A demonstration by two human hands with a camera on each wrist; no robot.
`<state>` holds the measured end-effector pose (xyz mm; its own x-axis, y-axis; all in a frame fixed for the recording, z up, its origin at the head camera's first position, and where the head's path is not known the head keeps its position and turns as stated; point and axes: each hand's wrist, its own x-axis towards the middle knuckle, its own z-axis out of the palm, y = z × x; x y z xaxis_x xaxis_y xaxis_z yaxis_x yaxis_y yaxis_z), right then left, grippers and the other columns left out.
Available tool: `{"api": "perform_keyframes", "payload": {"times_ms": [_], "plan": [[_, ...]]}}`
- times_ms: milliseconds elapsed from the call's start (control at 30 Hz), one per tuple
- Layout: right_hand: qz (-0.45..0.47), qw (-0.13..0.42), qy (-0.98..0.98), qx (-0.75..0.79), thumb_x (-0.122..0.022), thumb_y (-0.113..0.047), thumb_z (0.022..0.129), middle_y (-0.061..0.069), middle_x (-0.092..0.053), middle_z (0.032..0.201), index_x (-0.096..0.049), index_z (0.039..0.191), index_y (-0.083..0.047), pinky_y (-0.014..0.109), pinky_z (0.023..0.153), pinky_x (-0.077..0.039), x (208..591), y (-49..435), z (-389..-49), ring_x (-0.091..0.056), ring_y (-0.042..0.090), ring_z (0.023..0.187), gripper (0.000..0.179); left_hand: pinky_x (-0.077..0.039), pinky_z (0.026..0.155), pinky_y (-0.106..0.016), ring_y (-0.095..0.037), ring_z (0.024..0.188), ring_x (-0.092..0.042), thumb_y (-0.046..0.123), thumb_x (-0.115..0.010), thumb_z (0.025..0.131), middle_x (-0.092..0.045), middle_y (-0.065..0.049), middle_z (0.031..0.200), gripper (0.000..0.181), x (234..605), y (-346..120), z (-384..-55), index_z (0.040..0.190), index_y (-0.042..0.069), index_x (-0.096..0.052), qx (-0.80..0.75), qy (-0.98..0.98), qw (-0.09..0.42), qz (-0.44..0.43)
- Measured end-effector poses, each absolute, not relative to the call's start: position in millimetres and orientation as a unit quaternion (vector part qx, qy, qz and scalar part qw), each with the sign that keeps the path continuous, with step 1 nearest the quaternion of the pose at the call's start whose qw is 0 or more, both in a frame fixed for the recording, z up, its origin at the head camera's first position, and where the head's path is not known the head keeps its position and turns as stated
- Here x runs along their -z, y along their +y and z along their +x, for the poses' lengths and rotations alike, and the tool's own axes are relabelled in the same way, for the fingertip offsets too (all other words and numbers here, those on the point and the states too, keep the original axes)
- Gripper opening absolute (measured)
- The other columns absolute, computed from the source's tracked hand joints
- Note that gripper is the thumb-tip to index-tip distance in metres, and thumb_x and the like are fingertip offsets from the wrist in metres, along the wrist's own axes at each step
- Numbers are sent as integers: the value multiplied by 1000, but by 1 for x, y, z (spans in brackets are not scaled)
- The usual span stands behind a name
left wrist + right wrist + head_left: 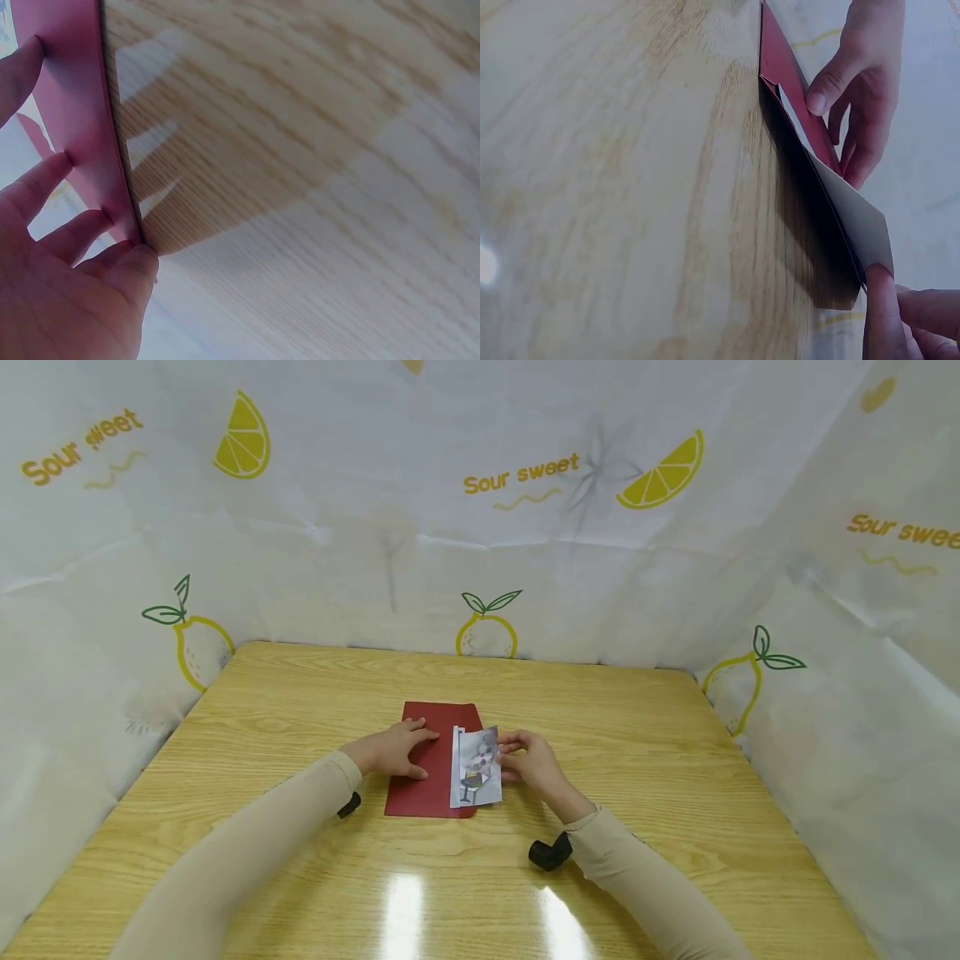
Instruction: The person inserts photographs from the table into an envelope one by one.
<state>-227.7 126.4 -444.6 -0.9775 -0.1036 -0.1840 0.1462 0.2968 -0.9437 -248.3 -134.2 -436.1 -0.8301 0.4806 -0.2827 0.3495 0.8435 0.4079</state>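
Note:
A flat red envelope (423, 800) lies on the table, with a flap spread out at its right end. Over that end is a grey-and-white printed picture sheet (482, 770), with a pale strip along its left side. My left hand (392, 750) presses on the envelope with spread fingers; the left wrist view shows its fingertips (61, 159) on the red surface (75, 82). At the sheet's right edge my right hand (534, 764) pinches it. The right wrist view shows this edge (870, 232) raised off the table. Whether the sheet's left side reaches inside the envelope, I cannot tell.
The wood-grain table (315, 693) spreads around the envelope. Black curved pieces sit by the right wrist (551, 853) and the left wrist (349, 805). A white cloth (337, 560) with lemon prints hangs behind the table and along its sides.

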Motion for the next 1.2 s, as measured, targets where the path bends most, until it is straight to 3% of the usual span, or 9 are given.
{"api": "perform_keyframes", "payload": {"times_ms": [1200], "plan": [[24,114,787,606,-63,8,88,14,-57,98,-63,115,5,32,66,-59,450,121,-234,-59,14,74,27,-27,115,-53,-39,147,-17,32,-73,86,-22,-19,159,70,440,-134,-251,147,13,-43,-171,941,189,225]]}}
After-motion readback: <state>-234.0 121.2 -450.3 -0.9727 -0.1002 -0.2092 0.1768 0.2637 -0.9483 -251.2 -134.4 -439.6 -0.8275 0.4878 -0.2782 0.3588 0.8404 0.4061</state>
